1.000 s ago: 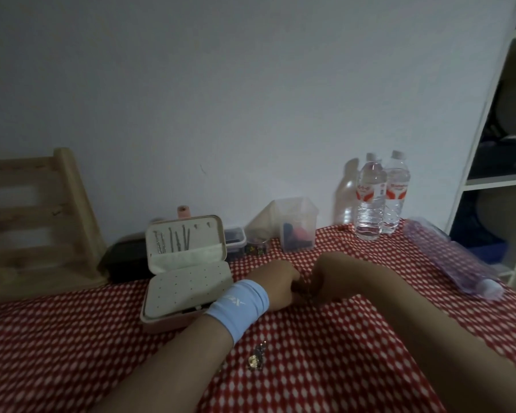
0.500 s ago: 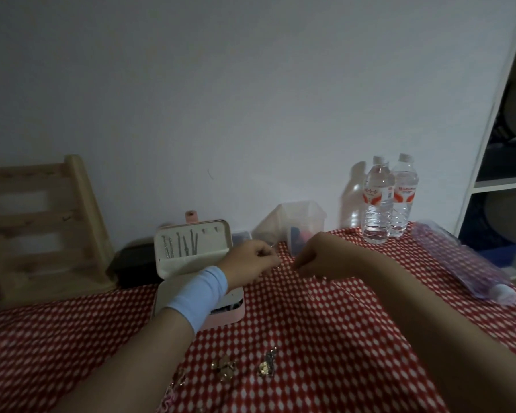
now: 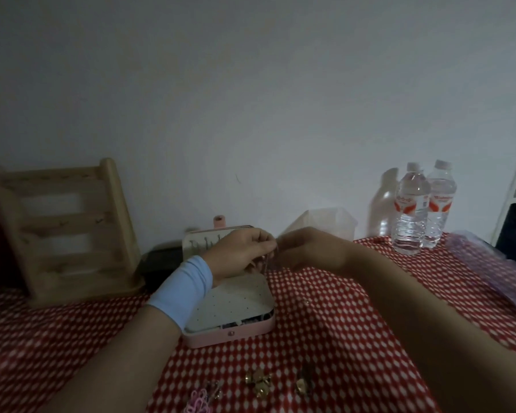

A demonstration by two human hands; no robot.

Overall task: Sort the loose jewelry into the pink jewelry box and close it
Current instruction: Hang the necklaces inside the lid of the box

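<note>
Pink jewelry box point(image 3: 245, 335) sat open under the left hand point(image 3: 245, 251) and right hand point(image 3: 310, 248), whose fingers pinched one thin chain point(image 3: 268, 261) between them.

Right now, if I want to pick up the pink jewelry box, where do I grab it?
Hold the pink jewelry box by its low base, at the front wall with the snap, coming from the front right. Its lid stands open at the back and would likely swing, and the left forearm crosses over its left side.
</note>
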